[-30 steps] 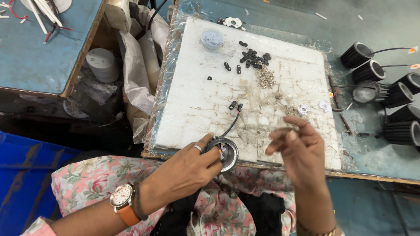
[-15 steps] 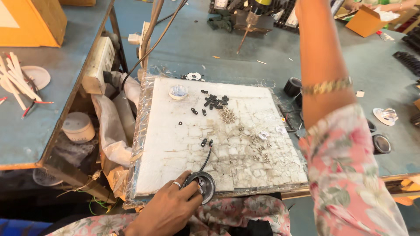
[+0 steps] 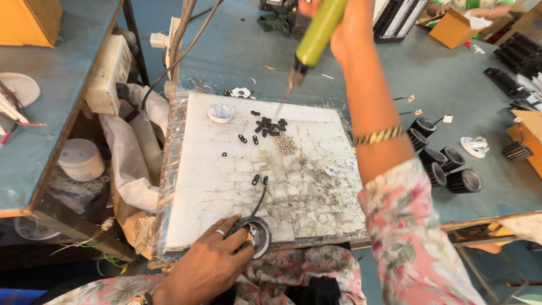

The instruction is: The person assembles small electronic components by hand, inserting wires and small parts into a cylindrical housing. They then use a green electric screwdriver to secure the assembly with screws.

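Note:
My left hand rests on a small round black lamp housing at the near edge of a white plastic-covered work board. A black wire runs from the housing onto the board. My right hand is raised high over the far bench, gripping a green-handled screwdriver with its tip pointing down toward the board. A heap of small black parts and a pile of tiny screws lie near the board's far side.
Several black finned lamp housings stand on the blue bench to the right. A small white cup sits at the board's far left. A power strip and white plastic bags hang at the left. Another person with a cardboard box is at the far right.
My right hand rose from the board to the far bench and now holds the green screwdriver. My left hand stayed on the round housing. The camera tilted up.

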